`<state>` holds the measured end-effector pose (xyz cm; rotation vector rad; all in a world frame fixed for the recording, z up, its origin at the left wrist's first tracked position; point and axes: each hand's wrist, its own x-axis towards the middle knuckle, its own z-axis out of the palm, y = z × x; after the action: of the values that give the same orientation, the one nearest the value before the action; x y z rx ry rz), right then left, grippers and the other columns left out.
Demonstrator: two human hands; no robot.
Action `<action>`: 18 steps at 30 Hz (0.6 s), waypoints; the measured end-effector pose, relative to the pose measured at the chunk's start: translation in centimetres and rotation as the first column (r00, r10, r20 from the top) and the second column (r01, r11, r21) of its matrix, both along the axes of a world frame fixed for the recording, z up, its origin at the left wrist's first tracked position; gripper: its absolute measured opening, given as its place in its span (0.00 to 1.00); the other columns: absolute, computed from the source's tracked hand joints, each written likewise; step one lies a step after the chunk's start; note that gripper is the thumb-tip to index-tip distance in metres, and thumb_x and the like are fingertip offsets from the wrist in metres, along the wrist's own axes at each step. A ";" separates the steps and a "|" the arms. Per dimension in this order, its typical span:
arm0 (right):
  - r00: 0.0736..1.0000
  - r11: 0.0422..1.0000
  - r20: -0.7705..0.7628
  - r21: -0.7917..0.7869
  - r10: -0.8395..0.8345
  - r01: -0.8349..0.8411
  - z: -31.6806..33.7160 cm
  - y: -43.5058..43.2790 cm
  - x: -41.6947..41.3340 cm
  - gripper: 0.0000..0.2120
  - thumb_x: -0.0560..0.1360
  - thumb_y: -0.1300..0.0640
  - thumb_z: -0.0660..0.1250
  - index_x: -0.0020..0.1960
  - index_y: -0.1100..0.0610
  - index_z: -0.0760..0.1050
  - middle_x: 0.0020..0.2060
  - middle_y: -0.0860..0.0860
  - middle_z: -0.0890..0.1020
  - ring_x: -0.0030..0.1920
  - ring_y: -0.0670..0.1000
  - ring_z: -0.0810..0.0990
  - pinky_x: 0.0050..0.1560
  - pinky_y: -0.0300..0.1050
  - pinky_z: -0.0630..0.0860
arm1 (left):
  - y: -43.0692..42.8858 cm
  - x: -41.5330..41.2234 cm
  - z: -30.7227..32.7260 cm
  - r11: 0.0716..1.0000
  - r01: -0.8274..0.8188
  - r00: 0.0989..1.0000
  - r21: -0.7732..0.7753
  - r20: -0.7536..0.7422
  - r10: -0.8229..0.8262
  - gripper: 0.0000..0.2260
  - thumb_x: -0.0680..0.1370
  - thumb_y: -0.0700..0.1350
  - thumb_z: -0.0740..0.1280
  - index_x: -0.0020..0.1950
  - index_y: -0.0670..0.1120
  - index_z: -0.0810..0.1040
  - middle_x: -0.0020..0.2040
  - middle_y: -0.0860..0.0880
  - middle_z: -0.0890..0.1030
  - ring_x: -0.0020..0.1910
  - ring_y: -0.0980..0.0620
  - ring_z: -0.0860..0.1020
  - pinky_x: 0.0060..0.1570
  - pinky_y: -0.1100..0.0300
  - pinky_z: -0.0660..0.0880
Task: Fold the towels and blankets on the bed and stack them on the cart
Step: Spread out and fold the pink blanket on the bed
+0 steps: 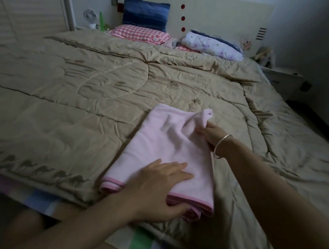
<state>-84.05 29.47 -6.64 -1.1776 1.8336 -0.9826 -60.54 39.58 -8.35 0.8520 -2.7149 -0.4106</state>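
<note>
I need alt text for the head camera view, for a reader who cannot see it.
A person folds a pink towel on a tan quilt: the left hand lies flat on its near end while the right hand pinches its far corner, lifted. Pillows lie by the headboard.

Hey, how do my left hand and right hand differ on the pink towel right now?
The left hand lies flat with straight fingers on the near end of the pink towel; the right hand pinches its far corner, lifted off the quilt. The right wrist wears a bangle; the left is bare. Both touch the same towel.
</note>
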 end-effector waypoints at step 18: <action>0.945 0.969 0.257 0.194 -0.202 0.154 1.6 -1.2 0.5 0.05 0.80 0.54 0.61 0.50 0.56 0.70 0.45 0.54 0.74 0.40 0.52 0.74 0.38 0.42 0.71 | 0.9 -3.7 0.2 0.966 -0.206 0.946 0.155 -0.221 0.238 0.26 0.71 0.39 0.59 0.67 0.56 0.73 0.60 0.53 0.80 0.60 0.49 0.77 0.60 0.54 0.73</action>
<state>-83.52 28.31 -5.05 -0.7395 1.7798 -1.0100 -64.20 40.50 -8.19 1.0574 -2.3618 -0.6032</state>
